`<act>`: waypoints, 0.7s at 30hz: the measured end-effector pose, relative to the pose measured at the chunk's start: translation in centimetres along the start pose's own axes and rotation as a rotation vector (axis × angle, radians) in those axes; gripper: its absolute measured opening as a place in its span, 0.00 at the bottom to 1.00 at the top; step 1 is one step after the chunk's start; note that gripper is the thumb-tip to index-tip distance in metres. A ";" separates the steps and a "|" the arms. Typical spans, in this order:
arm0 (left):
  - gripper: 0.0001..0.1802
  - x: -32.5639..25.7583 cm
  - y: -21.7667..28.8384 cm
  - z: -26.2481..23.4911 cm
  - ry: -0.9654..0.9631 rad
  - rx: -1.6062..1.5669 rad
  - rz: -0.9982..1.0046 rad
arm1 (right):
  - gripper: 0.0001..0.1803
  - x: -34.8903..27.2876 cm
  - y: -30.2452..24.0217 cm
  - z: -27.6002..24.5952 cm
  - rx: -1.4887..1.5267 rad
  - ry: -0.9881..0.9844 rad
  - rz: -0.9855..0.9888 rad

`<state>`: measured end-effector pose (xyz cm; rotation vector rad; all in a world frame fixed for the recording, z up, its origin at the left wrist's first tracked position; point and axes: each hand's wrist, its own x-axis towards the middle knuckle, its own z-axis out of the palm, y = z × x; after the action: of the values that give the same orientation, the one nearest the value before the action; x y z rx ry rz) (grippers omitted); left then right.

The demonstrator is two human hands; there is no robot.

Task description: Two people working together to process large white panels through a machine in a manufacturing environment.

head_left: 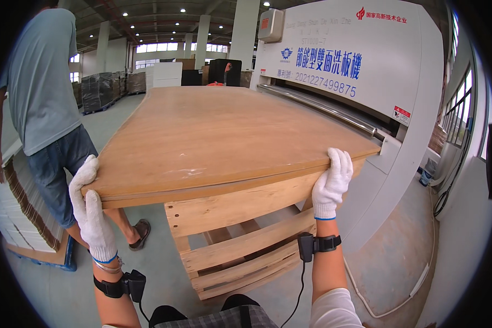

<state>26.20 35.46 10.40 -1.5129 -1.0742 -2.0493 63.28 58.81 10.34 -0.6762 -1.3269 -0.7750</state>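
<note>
A large brown wooden board (213, 131) lies flat on top of a stack, reaching away from me. My left hand (90, 210), in a white glove, grips the board's near left corner from the side. My right hand (332, 183), also gloved in white, holds the near right corner with its fingers curled over the top edge. Both wrists wear black straps with small devices. Under the board sits a pale wooden pallet frame (240, 240).
A big white machine (366, 71) with a metal roller stands along the board's right side. A person (44, 98) in a grey shirt and denim shorts stands at the left, next to a stack of white sheets (16, 218) on a blue pallet. Wrapped goods stand far back.
</note>
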 end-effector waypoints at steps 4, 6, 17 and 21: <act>0.21 -0.1 0.1 0.3 0.011 0.004 -0.008 | 0.28 0.0 0.0 0.2 0.019 0.016 -0.005; 0.22 -0.1 0.2 0.2 0.008 0.015 -0.009 | 0.27 0.1 -0.2 0.1 0.017 0.014 -0.009; 0.21 -0.1 0.4 0.4 0.029 -0.076 -0.056 | 0.26 0.2 -0.3 -0.1 -0.006 0.009 -0.003; 0.20 -0.1 0.4 0.4 0.025 -0.087 -0.051 | 0.26 0.1 -0.2 0.0 -0.001 -0.006 0.008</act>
<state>26.77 35.50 10.51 -1.5120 -1.0370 -2.1694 63.17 58.64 10.47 -0.6847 -1.3287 -0.7679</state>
